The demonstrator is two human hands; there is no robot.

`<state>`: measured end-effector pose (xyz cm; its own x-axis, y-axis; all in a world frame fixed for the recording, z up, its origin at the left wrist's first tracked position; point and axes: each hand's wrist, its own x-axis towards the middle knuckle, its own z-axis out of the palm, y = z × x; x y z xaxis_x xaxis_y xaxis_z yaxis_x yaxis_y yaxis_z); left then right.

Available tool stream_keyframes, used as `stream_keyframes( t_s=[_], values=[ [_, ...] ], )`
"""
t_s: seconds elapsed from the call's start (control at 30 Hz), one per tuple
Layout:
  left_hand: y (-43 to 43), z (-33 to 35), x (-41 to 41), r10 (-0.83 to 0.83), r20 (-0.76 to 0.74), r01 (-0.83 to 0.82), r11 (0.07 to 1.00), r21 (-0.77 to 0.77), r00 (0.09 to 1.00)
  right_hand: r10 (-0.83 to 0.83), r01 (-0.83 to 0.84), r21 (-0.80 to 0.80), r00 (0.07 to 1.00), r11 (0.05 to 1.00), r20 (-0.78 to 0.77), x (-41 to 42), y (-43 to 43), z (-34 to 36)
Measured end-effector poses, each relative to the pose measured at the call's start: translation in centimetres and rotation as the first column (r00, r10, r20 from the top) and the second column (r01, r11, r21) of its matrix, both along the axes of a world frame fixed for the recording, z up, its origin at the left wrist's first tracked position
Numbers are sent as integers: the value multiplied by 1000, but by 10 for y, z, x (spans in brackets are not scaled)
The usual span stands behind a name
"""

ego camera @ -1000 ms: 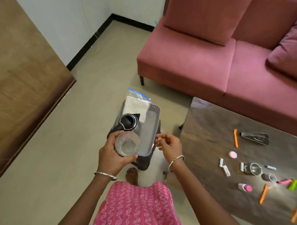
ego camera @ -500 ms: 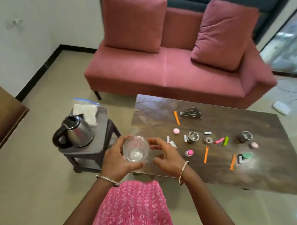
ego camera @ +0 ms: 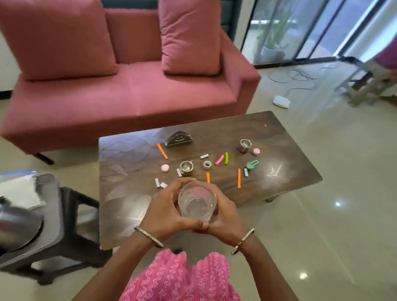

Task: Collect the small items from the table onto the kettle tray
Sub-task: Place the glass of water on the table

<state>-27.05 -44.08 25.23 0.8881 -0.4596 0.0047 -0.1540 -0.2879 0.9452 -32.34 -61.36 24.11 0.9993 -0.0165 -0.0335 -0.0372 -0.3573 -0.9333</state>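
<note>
A clear glass tumbler (ego camera: 197, 203) is cupped between both my hands above the near part of the dark wooden table (ego camera: 131, 206). My left hand (ego camera: 165, 211) wraps its left side and my right hand (ego camera: 227, 217) wraps its right side. Small items lie scattered on the table: orange sticks (ego camera: 162, 151), a pink cap (ego camera: 165, 167), small steel cups (ego camera: 186, 167), a tape roll (ego camera: 207, 164), a pink clip (ego camera: 219, 160), a green clip (ego camera: 226, 158), a teal piece (ego camera: 252, 164). The steel kettle (ego camera: 10, 224) stands on the grey tray (ego camera: 52, 212) at the left.
The tray sits on a dark stool (ego camera: 80, 236) left of the table and also carries a white packet (ego camera: 16, 193). A metal napkin holder (ego camera: 178, 139) stands at the table's far side. A pink sofa (ego camera: 128, 79) is behind. Cables (ego camera: 294, 78) lie on the floor.
My view has swung right from the kettle tray to the table. The glass has moved over the table, and my right hand has joined my left around it.
</note>
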Motion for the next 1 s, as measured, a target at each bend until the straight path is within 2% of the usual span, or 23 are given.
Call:
stream_keyframes(
  t_s=[0.27,0.57,0.73,1.0],
  values=[
    [-90,1,38,-219,-34,217,975,-44,975,-243,246,-44,968,968,68,10,-76,-3],
    [-177,-9,135,-329,-69,329,944,-9,942,-311,311,-51,950,949,14,97,-163,-12],
    [-212,-18,191,-275,-125,279,960,12,953,-312,310,-86,950,947,-19,159,-203,-22],
    [-252,-37,263,-106,-250,92,994,-65,963,-225,220,-99,973,970,-44,255,-247,-38]
  ],
)
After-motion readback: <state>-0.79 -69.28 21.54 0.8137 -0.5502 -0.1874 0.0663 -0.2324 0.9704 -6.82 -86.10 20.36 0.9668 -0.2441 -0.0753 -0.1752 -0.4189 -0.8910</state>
